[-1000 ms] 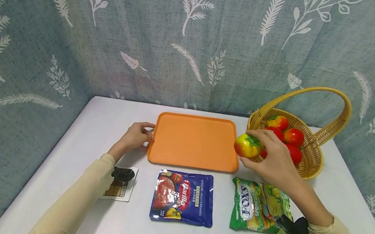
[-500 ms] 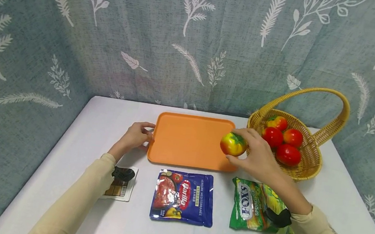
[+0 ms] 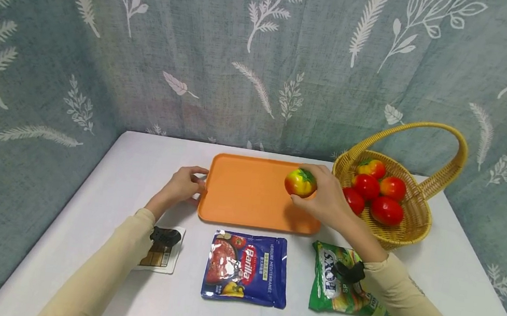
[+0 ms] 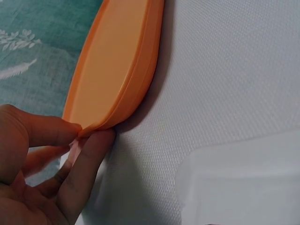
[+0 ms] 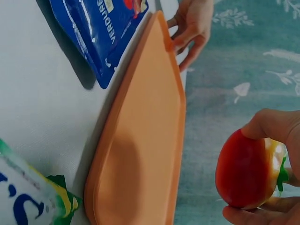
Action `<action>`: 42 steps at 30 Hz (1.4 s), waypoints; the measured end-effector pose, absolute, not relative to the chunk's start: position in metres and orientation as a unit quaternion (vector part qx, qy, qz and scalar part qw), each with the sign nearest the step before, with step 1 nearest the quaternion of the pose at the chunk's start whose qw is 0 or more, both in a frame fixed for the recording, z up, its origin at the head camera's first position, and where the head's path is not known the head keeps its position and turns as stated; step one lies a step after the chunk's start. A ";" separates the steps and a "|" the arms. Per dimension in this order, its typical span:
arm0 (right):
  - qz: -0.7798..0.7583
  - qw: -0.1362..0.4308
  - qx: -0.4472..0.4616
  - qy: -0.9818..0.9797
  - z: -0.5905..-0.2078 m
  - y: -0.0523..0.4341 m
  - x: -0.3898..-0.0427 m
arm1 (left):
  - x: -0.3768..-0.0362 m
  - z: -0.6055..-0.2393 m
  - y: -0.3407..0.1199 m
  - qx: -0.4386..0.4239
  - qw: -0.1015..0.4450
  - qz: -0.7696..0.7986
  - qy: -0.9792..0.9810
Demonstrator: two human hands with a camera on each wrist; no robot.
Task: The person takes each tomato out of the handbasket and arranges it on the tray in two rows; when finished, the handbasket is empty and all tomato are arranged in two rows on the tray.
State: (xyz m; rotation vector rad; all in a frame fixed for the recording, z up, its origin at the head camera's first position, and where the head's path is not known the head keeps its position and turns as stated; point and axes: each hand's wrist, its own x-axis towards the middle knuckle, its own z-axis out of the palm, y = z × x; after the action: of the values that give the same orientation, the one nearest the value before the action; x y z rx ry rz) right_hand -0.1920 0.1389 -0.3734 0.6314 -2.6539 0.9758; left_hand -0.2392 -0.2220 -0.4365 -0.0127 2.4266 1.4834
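Your right hand (image 3: pixel 324 200) grips the tomato (image 3: pixel 299 182) above the tray (image 3: pixel 249 194): looks smooth, probably light; hold round its sides. Your left hand (image 3: pixel 183 185) pinches the tray's edge.

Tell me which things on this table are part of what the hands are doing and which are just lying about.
In use:
right hand holding a yellow-red tomato over the orange tray
left hand pinching the tray's left edge
wicker basket with more tomatoes

Lying about:
blue Barilla pouch
green Fox's bag
small card
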 end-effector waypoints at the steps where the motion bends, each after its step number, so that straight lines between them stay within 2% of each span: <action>1: 0.335 0.122 0.213 -0.910 -0.375 0.138 -0.194 | -0.240 -0.437 -0.221 -0.003 0.149 0.516 0.844; 17: 0.335 0.118 0.134 -0.925 -0.395 0.128 -0.226 | -0.239 -0.436 -0.222 -0.008 0.145 0.500 0.854; 25: 0.328 0.125 0.127 -0.928 -0.402 0.124 -0.238 | -0.241 -0.439 -0.221 -0.003 0.142 0.502 0.853; 42: 0.309 0.075 0.051 -0.947 -0.422 0.120 -0.260 | -0.240 -0.439 -0.221 -0.002 0.139 0.511 0.848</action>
State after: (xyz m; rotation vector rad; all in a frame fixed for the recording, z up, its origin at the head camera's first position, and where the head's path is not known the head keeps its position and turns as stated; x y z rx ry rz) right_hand -0.2602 0.1199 -0.4216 0.1535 -2.8391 0.9267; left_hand -0.2403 -0.2213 -0.4388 -0.0046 2.4517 1.4764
